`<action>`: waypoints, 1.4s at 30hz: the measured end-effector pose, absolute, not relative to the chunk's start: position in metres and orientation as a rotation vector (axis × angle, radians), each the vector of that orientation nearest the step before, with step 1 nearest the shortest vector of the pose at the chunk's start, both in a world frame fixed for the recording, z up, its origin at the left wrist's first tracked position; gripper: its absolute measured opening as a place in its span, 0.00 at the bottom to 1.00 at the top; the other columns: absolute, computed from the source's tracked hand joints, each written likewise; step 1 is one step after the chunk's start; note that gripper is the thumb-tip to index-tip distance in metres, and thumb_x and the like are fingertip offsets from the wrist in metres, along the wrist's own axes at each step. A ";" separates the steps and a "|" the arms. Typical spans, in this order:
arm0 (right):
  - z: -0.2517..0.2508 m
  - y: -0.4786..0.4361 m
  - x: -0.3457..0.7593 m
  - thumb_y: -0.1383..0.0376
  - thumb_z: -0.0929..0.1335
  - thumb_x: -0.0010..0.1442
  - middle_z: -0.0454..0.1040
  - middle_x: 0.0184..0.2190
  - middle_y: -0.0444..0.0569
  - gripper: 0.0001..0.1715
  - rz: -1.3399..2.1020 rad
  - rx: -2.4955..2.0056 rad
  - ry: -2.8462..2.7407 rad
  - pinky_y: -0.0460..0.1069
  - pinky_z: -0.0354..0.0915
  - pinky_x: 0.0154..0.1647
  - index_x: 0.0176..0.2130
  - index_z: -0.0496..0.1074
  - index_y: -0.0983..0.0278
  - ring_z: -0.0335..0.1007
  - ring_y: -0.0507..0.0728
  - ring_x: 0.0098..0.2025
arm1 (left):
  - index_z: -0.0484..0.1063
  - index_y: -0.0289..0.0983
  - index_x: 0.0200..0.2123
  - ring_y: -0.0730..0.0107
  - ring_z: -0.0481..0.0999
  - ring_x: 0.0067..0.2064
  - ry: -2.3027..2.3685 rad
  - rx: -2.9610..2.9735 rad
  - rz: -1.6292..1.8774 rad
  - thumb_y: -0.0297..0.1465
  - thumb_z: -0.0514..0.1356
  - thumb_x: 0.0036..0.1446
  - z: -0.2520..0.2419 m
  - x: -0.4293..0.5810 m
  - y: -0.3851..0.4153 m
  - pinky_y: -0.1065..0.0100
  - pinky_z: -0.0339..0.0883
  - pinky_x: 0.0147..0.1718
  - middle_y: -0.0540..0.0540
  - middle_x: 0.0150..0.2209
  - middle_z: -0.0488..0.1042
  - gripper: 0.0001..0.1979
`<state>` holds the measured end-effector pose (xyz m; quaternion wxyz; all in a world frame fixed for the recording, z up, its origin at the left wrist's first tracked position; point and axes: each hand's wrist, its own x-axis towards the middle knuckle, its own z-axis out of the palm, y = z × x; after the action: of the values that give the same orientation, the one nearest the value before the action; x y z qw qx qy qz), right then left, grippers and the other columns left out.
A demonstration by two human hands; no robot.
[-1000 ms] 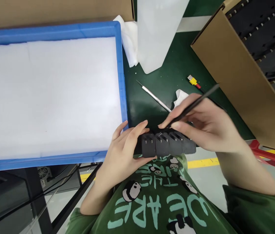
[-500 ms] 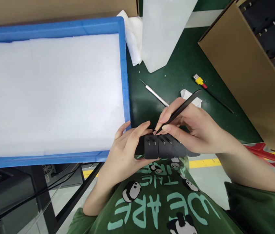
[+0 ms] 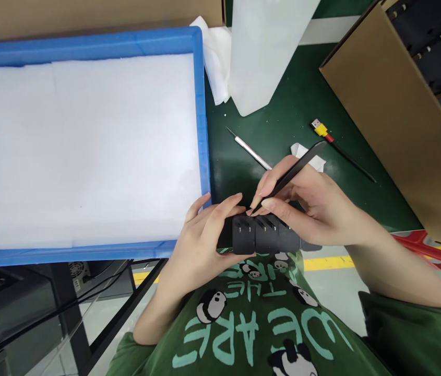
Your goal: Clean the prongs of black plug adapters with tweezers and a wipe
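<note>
A row of black plug adapters (image 3: pixel 265 237) with metal prongs facing up is held at the near edge of the green table (image 3: pixel 283 120), just above my green shirt. My left hand (image 3: pixel 200 243) wraps round the left end of the row, thumb underneath and fingers over the top. My right hand (image 3: pixel 314 206) pinches black tweezers (image 3: pixel 290 175), whose tip touches the prongs of the leftmost adapter beside my left fingertips. The right end of the row is hidden under my right hand.
A blue tray (image 3: pixel 200 130) lined with white foam fills the left. Behind my hands lie a metal pick (image 3: pixel 249 150), a white scrap (image 3: pixel 308 156), a yellow-headed USB cable (image 3: pixel 335 145), a translucent white container (image 3: pixel 267 47) and white wipes (image 3: pixel 214 57). A cardboard box (image 3: pixel 392 115) with black dividers stands at the right.
The tweezers' tip moved left along the row, from a middle adapter to the leftmost one. My right hand now covers more of the row's right end. My left hand kept its hold.
</note>
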<state>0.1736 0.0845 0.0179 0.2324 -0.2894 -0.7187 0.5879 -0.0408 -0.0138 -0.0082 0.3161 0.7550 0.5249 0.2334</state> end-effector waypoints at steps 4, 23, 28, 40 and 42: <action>0.016 0.084 0.174 0.70 0.64 0.67 0.67 0.40 0.44 0.08 1.611 -0.800 -1.973 0.46 0.77 0.32 0.46 0.63 0.61 0.77 0.50 0.34 | 0.49 0.42 0.67 0.61 0.79 0.54 1.387 1.992 0.616 0.41 0.72 0.54 -0.009 -0.041 -0.014 0.55 0.48 0.70 0.45 0.51 0.80 0.46; 0.026 0.023 0.212 0.64 0.70 0.63 0.74 0.31 0.42 0.07 0.860 -1.220 -1.272 0.58 0.78 0.32 0.41 0.70 0.53 0.78 0.60 0.32 | 0.55 0.37 0.65 0.55 0.73 0.59 1.326 2.204 0.553 0.37 0.69 0.58 0.000 -0.028 -0.012 0.49 0.51 0.69 0.38 0.56 0.75 0.38; -0.003 -0.007 0.232 0.67 0.68 0.64 0.76 0.34 0.43 0.15 0.493 -1.343 -1.318 0.59 0.77 0.29 0.48 0.70 0.49 0.77 0.62 0.33 | 0.51 0.41 0.67 0.56 0.75 0.57 1.283 2.214 0.499 0.37 0.67 0.60 -0.004 -0.021 -0.010 0.48 0.55 0.68 0.41 0.56 0.76 0.38; -0.028 0.050 0.287 0.63 0.61 0.69 0.75 0.52 0.58 0.17 0.167 -1.670 -2.075 0.61 0.71 0.53 0.52 0.74 0.62 0.73 0.64 0.52 | 0.48 0.46 0.69 0.52 0.71 0.62 1.331 2.139 0.474 0.43 0.70 0.55 0.001 -0.044 -0.013 0.39 0.50 0.68 0.39 0.61 0.71 0.46; -0.022 0.055 0.261 0.54 0.63 0.68 0.77 0.43 0.59 0.20 0.194 -1.772 -2.031 0.57 0.71 0.39 0.47 0.74 0.65 0.75 0.64 0.43 | 0.48 0.45 0.68 0.51 0.71 0.62 1.328 2.123 0.501 0.45 0.71 0.53 -0.002 -0.043 -0.016 0.37 0.49 0.68 0.39 0.61 0.72 0.48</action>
<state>0.2606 0.0555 -0.0222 0.2179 -0.6398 -0.7336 0.0702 -0.0433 -0.0159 -0.0021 0.2896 0.7957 0.4978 0.1877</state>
